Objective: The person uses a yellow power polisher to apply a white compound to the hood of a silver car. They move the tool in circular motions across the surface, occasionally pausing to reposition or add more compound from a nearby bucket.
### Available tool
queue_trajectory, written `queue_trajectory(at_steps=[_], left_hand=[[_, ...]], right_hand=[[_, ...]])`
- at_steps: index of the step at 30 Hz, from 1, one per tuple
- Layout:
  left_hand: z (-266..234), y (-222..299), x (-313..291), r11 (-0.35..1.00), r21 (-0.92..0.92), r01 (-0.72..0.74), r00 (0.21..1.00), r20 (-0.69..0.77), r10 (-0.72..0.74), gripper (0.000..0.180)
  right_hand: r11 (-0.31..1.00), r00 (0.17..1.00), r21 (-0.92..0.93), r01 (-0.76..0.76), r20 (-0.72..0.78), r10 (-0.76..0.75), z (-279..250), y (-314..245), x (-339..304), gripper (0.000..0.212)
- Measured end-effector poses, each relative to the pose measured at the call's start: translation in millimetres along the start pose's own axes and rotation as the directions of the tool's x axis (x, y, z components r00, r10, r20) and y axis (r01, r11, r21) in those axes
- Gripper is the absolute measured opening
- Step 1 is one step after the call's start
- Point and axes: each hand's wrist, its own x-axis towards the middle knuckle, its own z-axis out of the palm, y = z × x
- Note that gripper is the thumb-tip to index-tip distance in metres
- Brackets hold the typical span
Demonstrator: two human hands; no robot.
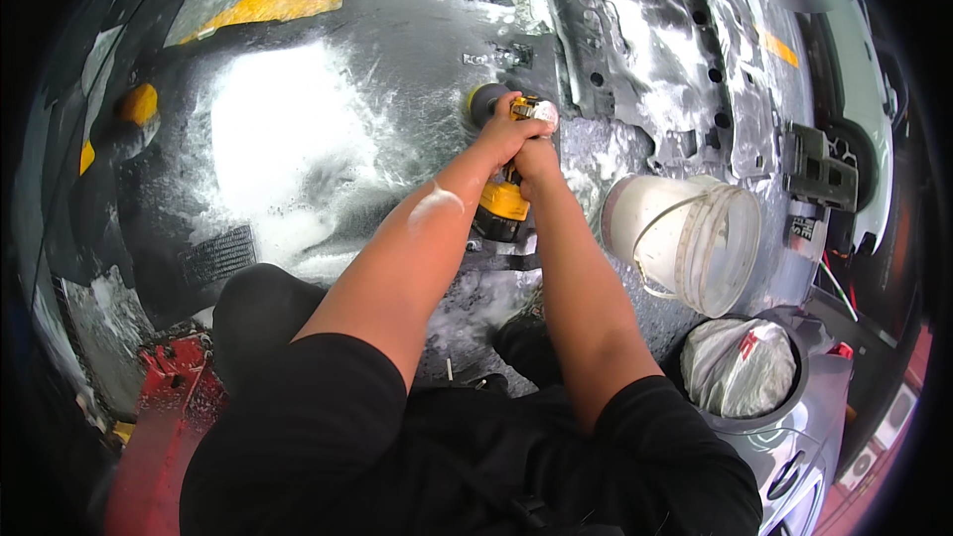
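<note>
Both my hands are wrapped around a yellow-and-black cordless drill (502, 201) in the middle of the head view. My left hand (504, 131) is closed over the front of its body, and some white foam sits on the left forearm. Just to the right, my right hand (537, 159) grips the drill below its rear end; its fingers are partly hidden. A round dark brush head (486, 104) is on the drill's front, against a large dark grey carpet mat (417, 60). White foam (288, 129) lies thickly on the mat to the left of the drill.
A whitish bucket (635, 218) with a handle is right of my right forearm. Nearer stands a bin holding a plastic bag (740, 367). Red metal equipment (179, 377) is at near left. A silver car (784, 447) and another vehicle (869, 89) flank the right side.
</note>
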Motion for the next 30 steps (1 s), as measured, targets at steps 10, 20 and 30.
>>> queue_trajectory(at_steps=[10,20,30], left_hand=[[-90,36,-43,0.911,-0.352,-0.213,0.953,-0.281,0.114,0.094],[-48,-3,-38,0.969,-0.21,-0.132,0.991,-0.06,0.122,0.089],[-231,12,-101,0.845,-0.53,-0.07,0.989,-0.145,-0.008,0.059]], right_hand=[[0.797,0.972,-0.581,0.167,0.23,-0.036,102,-11,23,0.068],[0.884,0.986,-0.447,0.137,-0.02,-0.163,50,-8,-41,0.046],[0.71,0.964,-0.664,0.234,0.255,-0.079,227,18,-64,0.093]])
